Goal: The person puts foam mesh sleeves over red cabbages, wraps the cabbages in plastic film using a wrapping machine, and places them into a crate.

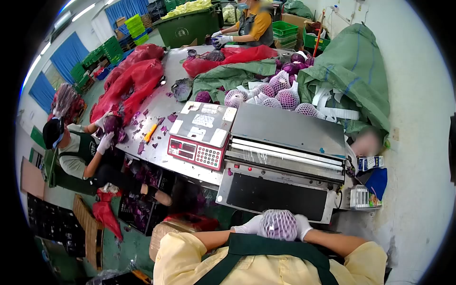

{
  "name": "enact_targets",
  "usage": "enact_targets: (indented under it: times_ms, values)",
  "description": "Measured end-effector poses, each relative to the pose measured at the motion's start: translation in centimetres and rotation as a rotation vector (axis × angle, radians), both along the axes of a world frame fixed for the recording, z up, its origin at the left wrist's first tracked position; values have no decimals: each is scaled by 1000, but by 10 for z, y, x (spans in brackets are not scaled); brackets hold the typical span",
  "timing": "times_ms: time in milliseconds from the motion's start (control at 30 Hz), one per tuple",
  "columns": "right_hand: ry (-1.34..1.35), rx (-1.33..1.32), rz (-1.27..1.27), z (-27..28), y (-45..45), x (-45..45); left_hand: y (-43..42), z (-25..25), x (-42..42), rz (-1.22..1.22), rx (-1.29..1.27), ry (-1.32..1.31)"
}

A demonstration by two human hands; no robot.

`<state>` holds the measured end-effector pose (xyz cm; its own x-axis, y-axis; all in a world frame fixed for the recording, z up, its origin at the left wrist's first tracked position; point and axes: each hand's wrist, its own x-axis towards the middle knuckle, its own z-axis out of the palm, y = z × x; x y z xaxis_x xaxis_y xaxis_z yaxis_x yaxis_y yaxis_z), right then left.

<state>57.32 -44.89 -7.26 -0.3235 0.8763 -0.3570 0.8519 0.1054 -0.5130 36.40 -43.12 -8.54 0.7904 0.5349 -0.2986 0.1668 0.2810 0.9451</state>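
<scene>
Your left hand [249, 225] and right hand [302, 227] clasp the netted cabbage [279, 225], fingers pressed at nine and three o'clock, likely for balance.

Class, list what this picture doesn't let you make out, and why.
Head view: finger positions of the left hand and right hand, hidden by the netted red cabbage.
Head view: readings on the weighing scale, too small.
Head view: crown of the far worker, cut off by the top edge.
</scene>
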Motion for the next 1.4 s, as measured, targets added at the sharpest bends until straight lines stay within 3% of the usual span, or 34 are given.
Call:
enact_targets:
  times_ms: [67,100,133,200,233,267,367,400,433,467,500,533,567,600,633,667,733,767,867,967,1000,1067,1100,1167,1200,1300,1333,1367,1400]
  values:
    - [64,271,36,17,18,-20,0,14,-12,48,-144,-139]
    - [-84,390,184,70,45,-46,-1,19,-20,68,-184,-183]
    - [348,413,247,77,69,-65,0,23,-29,92,-214,-209]
    - [1065,53,266,91,79,-95,2,28,-43,155,-198,-208]
    - [1326,-338,217,102,77,-110,10,32,-53,198,-163,-193]
    - [1545,-1033,90,96,79,-129,20,38,-65,228,-112,-175]
    - [1700,-982,18,93,84,-129,80,49,-98,372,122,-74]
    - [1788,-927,-27,83,87,-123,104,50,-96,355,152,-50]
    - [1874,-868,-68,73,89,-115,111,84,-79,340,46,-20]
    - [1655,-458,-45,69,87,-101,118,118,-61,329,-59,13]
    - [1371,-79,-109,64,78,-83,114,110,-52,220,-78,-137]
    - [1055,-12,-349,57,90,-62,111,100,-44,114,-125,-283]
    - [910,51,-493,54,96,-38,120,96,-32,15,-200,-422]
    - [764,91,-636,52,99,-19,122,97,-23,24,-182,-324]
    - [785,190,-677,55,87,-6,122,96,-15,30,-156,-227]
    - [907,28,-755,77,62,14,125,85,5,-32,-355,-309]
    - [1107,108,-630,91,11,21,122,78,36,-119,-701,-430]
    - [920,351,-649,65,0,19,120,96,65,-213,-684,-365]
    - [1318,299,-767,112,-63,59,91,142,128,-433,-454,-350]
    - [1715,607,-815,132,-135,95,69,170,170,-649,-344,-408]
    - [1608,763,-923,146,-165,108,61,172,178,-691,-298,-408]
    - [1019,1032,-1271,163,-239,141,55,160,193,-762,-183,-437]
    - [1032,1045,-1424,165,-271,159,46,158,201,-714,-171,-423]
    - [1822,1067,-1418,169,-321,190,40,143,218,-612,-131,-340]
    - [1687,1044,-1701,154,-347,221,31,142,221,-529,-80,-361]
    - [1510,893,-1998,116,-375,270,39,127,218,-402,-7,-292]
    - [1268,882,-2077,105,-366,277,45,124,211,-394,-9,-288]
    - [1440,889,-1784,14,-418,335,54,122,206,-385,-11,-284]
    - [1342,901,-1944,18,-387,319,56,123,189,-287,22,-256]
